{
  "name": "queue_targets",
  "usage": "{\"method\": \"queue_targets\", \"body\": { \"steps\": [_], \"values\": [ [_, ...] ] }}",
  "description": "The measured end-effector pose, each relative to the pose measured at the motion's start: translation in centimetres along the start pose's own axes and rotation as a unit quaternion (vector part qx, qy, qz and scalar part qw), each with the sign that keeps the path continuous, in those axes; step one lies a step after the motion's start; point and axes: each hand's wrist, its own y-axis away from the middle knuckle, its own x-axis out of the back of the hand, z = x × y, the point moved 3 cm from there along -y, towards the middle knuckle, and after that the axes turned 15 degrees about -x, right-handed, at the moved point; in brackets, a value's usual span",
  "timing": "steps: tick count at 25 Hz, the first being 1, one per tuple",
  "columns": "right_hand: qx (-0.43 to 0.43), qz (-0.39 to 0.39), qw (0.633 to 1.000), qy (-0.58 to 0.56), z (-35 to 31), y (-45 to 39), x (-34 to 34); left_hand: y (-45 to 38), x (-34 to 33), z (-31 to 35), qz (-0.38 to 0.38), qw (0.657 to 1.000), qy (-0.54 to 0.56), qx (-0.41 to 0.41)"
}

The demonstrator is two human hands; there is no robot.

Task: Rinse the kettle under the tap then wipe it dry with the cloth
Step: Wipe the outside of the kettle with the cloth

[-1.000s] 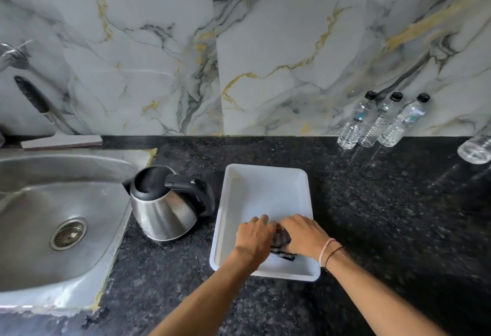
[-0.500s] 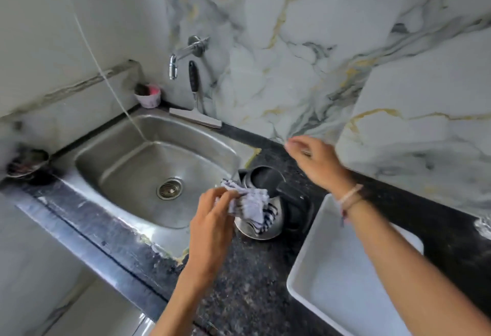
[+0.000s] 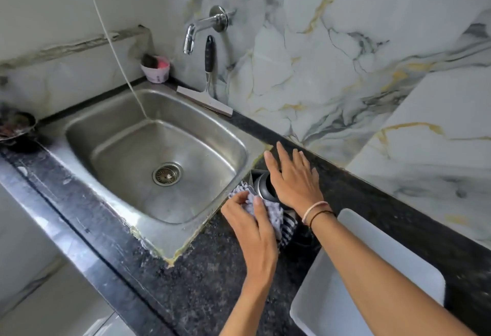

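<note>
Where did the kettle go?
The kettle stands on the black counter just right of the sink, mostly hidden under the right hand, with the left hand pressing the cloth against its side.

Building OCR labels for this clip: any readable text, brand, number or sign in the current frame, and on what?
None legible.
Small cup at the back of the sink: faint print, too blurred to read.
Kettle, cloth, tap, squeegee, white tray: no text visible.
</note>
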Motion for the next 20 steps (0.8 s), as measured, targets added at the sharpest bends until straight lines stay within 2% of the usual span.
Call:
{"method": "queue_targets", "body": {
  "steps": [4,7,8,10,11,13,15,18,20],
  "values": [
    [0.006,0.031,0.999,0.018,0.1,0.3,-0.1,-2.9,-0.9,-2.7,-0.037,0.997,-0.062,0.005],
    [0.012,0.048,0.999,0.019,-0.1,0.3,-0.1,-6.1,-0.2,-5.7,-0.166,0.985,0.020,0.050],
    [0.012,0.051,0.998,0.018,-0.1,0.3,-0.1,-6.7,-0.1,-6.4,-0.183,0.979,0.051,0.072],
    [0.011,0.053,0.998,0.019,-0.2,0.3,0.0,-5.9,0.2,-7.4,-0.156,0.981,0.069,0.091],
    [0.011,0.053,0.998,0.022,-0.2,0.3,0.0,-4.5,0.4,-7.6,-0.125,0.988,0.047,0.074],
    [0.013,0.052,0.998,0.026,-0.3,0.3,0.0,0.1,0.4,-6.7,-0.066,0.998,-0.007,-0.001],
    [0.018,0.048,0.998,0.024,-0.3,0.3,0.0,4.9,-0.8,-5.4,-0.049,0.997,-0.035,-0.055],
    [0.028,0.045,0.998,0.022,-0.2,0.4,0.0,8.4,-3.2,-4.3,-0.041,0.998,-0.038,-0.036],
    [0.034,0.045,0.998,0.021,-0.1,0.4,0.0,7.5,-3.4,-4.0,-0.002,1.000,0.001,-0.006]
  ]
}}
